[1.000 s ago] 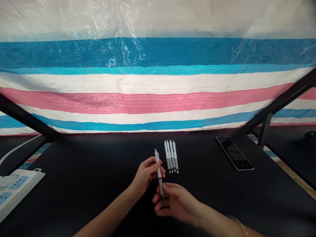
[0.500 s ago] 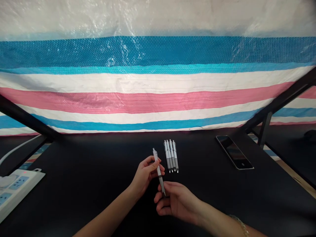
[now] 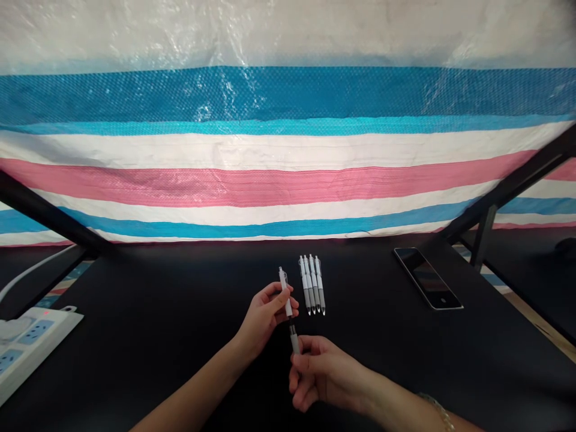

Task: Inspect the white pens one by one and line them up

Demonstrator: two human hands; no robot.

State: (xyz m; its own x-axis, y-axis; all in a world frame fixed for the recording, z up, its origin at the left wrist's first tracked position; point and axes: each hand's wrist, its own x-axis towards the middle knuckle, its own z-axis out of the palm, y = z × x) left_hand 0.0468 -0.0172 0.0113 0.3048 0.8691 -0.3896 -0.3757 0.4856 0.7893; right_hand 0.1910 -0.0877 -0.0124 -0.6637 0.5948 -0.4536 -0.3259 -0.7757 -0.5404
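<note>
My left hand point(image 3: 264, 315) pinches the white upper barrel point(image 3: 284, 289) of a click pen, held upright over the black table point(image 3: 157, 336). My right hand point(image 3: 321, 373), just below it, grips the pen's grey lower grip section point(image 3: 294, 343). A gap shows between the two halves, with a thin dark refill bridging it. Just right of my left hand, several identical white pens point(image 3: 312, 284) lie side by side on the table, tips toward me.
A dark smartphone point(image 3: 428, 278) lies face up at the right. A white power strip point(image 3: 27, 345) with a red light sits at the left edge. A striped blue, white and pink tarp point(image 3: 288, 162) hangs behind the table. Black frame bars point(image 3: 513, 183) slope at both sides.
The pen has come apart: my right hand drew the grey grip section down and away from the white barrel, which my left hand kept in place.
</note>
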